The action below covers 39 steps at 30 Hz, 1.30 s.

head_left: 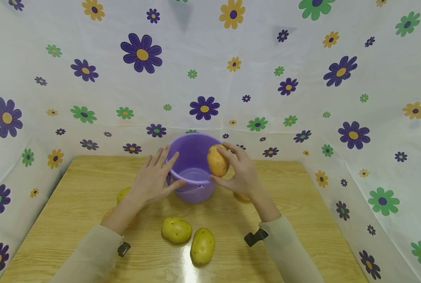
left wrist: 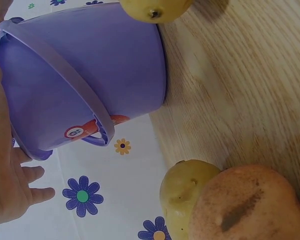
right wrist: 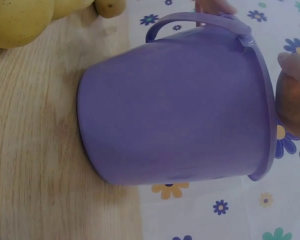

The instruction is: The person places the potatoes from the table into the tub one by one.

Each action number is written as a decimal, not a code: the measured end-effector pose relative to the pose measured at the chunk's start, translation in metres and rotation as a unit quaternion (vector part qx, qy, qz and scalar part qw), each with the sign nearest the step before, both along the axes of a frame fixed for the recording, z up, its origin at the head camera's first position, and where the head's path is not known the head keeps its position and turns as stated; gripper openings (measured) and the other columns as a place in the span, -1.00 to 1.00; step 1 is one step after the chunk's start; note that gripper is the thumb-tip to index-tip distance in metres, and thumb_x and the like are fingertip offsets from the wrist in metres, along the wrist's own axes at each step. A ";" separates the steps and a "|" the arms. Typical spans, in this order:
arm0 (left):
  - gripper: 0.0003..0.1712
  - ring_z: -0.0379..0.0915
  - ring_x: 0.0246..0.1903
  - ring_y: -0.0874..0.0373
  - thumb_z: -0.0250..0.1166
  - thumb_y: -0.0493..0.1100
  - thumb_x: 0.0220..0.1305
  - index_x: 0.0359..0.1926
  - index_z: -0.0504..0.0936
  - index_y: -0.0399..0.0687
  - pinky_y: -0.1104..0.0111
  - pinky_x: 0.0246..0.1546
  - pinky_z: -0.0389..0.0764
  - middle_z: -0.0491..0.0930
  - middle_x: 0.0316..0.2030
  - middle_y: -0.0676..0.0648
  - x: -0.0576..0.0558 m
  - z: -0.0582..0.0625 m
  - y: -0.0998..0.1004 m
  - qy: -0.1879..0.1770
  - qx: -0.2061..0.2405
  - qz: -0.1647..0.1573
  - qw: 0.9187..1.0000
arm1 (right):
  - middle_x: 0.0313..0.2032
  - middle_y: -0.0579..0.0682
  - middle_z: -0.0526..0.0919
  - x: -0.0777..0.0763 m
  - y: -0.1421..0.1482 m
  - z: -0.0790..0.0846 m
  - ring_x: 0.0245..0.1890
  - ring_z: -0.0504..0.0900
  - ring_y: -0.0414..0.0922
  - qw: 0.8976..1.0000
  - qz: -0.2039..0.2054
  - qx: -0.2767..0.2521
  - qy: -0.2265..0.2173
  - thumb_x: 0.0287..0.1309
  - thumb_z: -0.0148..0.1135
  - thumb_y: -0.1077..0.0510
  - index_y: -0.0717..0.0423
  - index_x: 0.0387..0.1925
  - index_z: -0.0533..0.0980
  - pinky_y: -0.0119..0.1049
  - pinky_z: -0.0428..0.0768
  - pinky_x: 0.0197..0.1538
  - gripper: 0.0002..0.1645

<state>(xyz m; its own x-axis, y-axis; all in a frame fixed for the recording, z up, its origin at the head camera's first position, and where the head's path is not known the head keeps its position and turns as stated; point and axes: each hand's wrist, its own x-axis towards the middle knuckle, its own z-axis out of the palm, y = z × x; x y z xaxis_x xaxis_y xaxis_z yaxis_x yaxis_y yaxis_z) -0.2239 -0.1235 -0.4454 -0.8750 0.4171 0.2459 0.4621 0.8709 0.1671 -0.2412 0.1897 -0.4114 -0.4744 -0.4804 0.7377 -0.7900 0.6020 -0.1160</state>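
Observation:
A purple bucket stands upright on the table, its handle folded down against the front. My right hand pinches a tan potato between thumb and fingers at the bucket's right rim. In the right wrist view that potato shows just above the rim. At the bucket's left rim my left hand rests with spread, fairly straight fingers. The left wrist view shows this hand by the rim. The visible part of the bucket's floor holds nothing.
Two yellow-green potatoes lie in front of the bucket. Near the left forearm are another yellow-green potato and a brown potato. A further brown potato is partly hidden behind the right hand. Flower-patterned cloth surrounds the wooden table.

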 end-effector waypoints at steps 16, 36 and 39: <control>0.11 -0.19 0.70 -0.28 0.09 0.53 0.40 0.71 0.00 0.05 -0.23 0.66 0.04 -0.17 0.72 -0.26 0.000 -0.001 0.000 -0.003 0.004 0.002 1.000 | 0.30 0.25 0.57 -0.017 -0.017 0.004 0.16 0.69 0.16 0.999 0.004 0.030 -0.010 -0.23 0.75 -0.18 0.04 0.36 0.50 0.05 0.77 0.18 0.09; 0.11 -0.16 0.69 -0.29 0.10 0.52 0.40 0.71 0.02 0.05 -0.23 0.66 0.06 -0.15 0.71 -0.26 0.000 -0.002 -0.001 0.004 0.003 -0.002 1.000 | 0.30 0.21 0.58 -0.033 -0.030 0.013 0.25 0.65 0.17 0.988 -0.007 0.137 -0.067 -0.07 0.65 -0.31 0.02 0.38 0.49 0.08 0.70 0.30 0.03; 0.11 -0.16 0.69 -0.29 0.11 0.51 0.40 0.71 0.02 0.04 -0.23 0.66 0.07 -0.14 0.71 -0.27 0.000 -0.001 0.000 0.005 0.006 -0.003 1.000 | 0.31 0.21 0.57 -0.035 -0.032 0.015 0.26 0.64 0.18 0.984 -0.010 0.158 -0.076 -0.04 0.63 -0.33 0.02 0.40 0.48 0.09 0.67 0.34 0.04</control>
<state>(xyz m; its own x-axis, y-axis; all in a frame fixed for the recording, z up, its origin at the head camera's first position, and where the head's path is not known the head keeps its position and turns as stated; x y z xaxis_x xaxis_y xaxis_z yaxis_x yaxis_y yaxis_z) -0.2237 -0.1238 -0.4462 -0.8697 0.4196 0.2599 0.4694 0.8659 0.1727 -0.2764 0.1581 -0.3959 -0.5800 -0.6640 0.4720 -0.7654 0.6424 -0.0368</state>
